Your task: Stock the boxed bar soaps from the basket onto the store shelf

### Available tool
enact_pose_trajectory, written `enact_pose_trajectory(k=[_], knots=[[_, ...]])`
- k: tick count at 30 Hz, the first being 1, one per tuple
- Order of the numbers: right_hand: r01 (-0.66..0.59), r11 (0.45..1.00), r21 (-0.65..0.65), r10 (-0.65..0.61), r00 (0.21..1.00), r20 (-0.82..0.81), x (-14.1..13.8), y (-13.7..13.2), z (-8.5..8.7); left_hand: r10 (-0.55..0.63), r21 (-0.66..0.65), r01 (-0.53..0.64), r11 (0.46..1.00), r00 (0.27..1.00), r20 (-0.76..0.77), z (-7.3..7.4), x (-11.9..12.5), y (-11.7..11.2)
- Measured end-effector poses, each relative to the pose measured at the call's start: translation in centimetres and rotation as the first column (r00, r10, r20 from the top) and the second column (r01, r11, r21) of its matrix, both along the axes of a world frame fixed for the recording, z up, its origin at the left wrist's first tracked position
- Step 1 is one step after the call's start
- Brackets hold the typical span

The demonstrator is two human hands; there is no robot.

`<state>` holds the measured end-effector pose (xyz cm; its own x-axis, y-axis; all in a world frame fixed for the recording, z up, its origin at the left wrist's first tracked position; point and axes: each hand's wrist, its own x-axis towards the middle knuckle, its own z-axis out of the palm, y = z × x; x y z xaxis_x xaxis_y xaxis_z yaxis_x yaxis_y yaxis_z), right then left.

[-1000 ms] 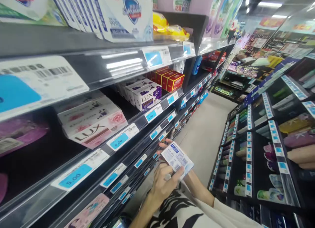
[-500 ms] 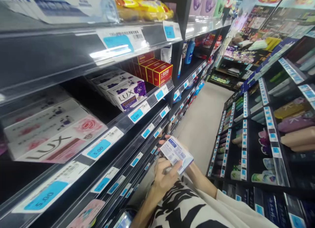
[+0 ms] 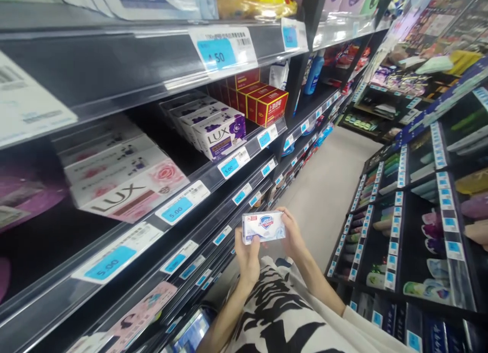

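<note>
Holding a small white box (image 3: 264, 227) in both hands, front face toward the camera, blue shield logo showing. Box is in the aisle, well off the floor, in front of the lower shelf edges on the left side; not on any shelf. Left hand (image 3: 247, 256) closed on the left end, thumb pressed on the lower front face. Right hand (image 3: 293, 235) closed on the right end, fingers bent around the upper corner. Grip only as wide as the box needs; fingers behind it hidden, can't tell how they sit.

Left shelving: pink-and-white LUX boxes (image 3: 127, 175) nearest the camera, then purple-and-white LUX boxes (image 3: 219, 131), then red boxes (image 3: 269, 105) just beside those. Price labels (image 3: 175, 208) along the shelf edge, several reading 5.00. Yellow packet (image 3: 253, 4) on the shelf above, blue bottle (image 3: 314, 74) farther along. Right side: shelving with slippers (image 3: 434, 231), details blurry. Pale floor (image 3: 330, 165) between. Black-and-white patterned garment (image 3: 282, 312) below the hands.
</note>
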<state>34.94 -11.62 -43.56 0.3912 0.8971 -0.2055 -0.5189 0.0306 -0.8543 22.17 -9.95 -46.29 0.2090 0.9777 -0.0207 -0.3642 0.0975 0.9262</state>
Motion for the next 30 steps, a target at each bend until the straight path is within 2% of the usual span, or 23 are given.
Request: enact_pose_trajectory(k=[3,5,9,13,15,17,19,21,24,26,30], knots=[[-0.048,0.999,-0.007,0.048,0.999,-0.005,-0.5,0.1,-0.1,-0.002,0.002,0.002,1.000,1.000,0.014,0.1,-0.4,-0.2],[-0.135,0.990,-0.035,0.134,0.991,-0.027,-0.8,0.1,-0.1,-0.003,-0.003,0.003,1.000,1.000,0.004,0.0,-0.8,-0.4],[-0.289,0.952,-0.103,0.282,0.956,-0.084,-0.6,-0.2,-0.2,-0.018,-0.040,0.017,0.999,0.999,-0.041,-0.5,-1.5,-0.6],[-0.437,0.894,-0.099,0.433,0.899,-0.062,0.1,-0.9,-0.1,0.039,-0.044,-0.044,0.998,0.993,-0.109,-0.2,-1.7,-0.6],[-0.399,0.913,-0.080,0.403,0.915,0.030,0.1,-1.3,0.1,0.055,-0.021,-0.058,0.998,0.992,-0.117,0.2,-1.5,-0.6],[-0.270,0.960,-0.070,0.278,0.938,0.207,-0.1,-1.6,0.4,0.033,-0.011,-0.034,0.999,0.997,-0.068,0.6,-1.2,-0.7],[-0.150,0.988,-0.033,0.151,0.905,0.398,-0.5,-1.9,0.5,0.002,-0.052,-0.002,0.999,1.000,0.010,0.8,-0.9,-0.9],[-0.116,0.993,0.023,0.084,0.831,0.550,-0.7,-2.2,0.8,-0.039,-0.154,0.051,0.987,0.996,0.080,0.9,-0.8,-1.0],[-0.227,0.969,0.092,0.098,0.703,0.704,-0.6,-3.0,1.3,-0.093,-0.334,0.154,0.930,0.977,0.192,1.4,-1.0,-0.7],[-0.309,0.946,0.099,0.136,0.655,0.744,-0.4,-3.6,1.7,-0.123,-0.421,0.249,0.872,0.945,0.304,1.6,-1.3,-0.2],[-0.345,0.935,0.078,0.128,0.537,0.834,-0.4,-4.4,2.5,-0.232,-0.510,0.514,0.690,0.824,0.517,1.0,-1.9,0.8]])
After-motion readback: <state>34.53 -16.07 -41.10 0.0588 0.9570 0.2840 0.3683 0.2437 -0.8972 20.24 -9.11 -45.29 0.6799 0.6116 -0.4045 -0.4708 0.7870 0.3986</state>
